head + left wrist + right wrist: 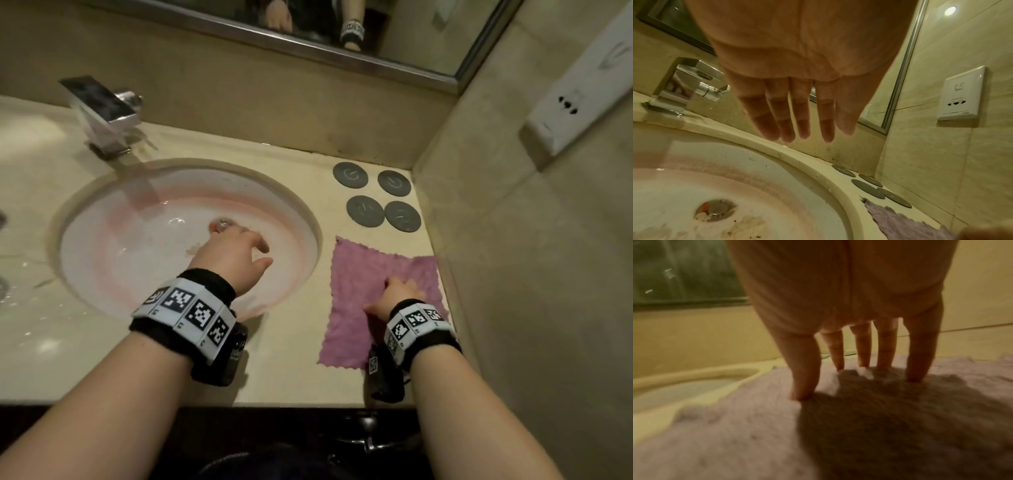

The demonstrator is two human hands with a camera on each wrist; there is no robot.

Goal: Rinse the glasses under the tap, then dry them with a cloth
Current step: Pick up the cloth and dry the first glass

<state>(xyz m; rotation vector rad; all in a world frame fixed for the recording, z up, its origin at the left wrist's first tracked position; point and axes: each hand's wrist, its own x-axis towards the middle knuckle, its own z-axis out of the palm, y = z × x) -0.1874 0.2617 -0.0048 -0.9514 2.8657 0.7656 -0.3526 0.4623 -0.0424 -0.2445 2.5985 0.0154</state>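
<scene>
1. Your left hand (230, 254) hovers over the sink (102, 209), palm down, above the drain (715, 209). The left wrist view shows its fingers (777, 116) straight and relaxed, holding nothing.

2. Your right hand (394, 298) is on the purple cloth (356, 274), which lies flat on the counter (291, 370) just right of the sink. In the right wrist view its fingertips (863, 363) stand down on the pile, spread and nearly straight; they press the cloth and do not pinch it.

3. The glasses: none shows in any view. Four grey coasters (364, 210) sit behind the cloth, right of the sink, all bare. So you cannot tell from here whether rinsing is done or not yet begun.

4. Risk: the basin holds brownish residue and specks near the drain. A glass set down in the sink would likely pick that up.

5. Risk: water drops sit on the sink's rim and the counter left of the sink looks wet. A wet glass gripped loosely could slip against the stone edge.

6. Risk: the tap (102, 109) stands at the back left of the sink and overhangs it. Raising a glass quickly beneath the spout could knock the rim.

7. Risk: the cloth's left edge lies near the sink's rim; dragging it sideways could drop a corner into the dirty basin.
</scene>
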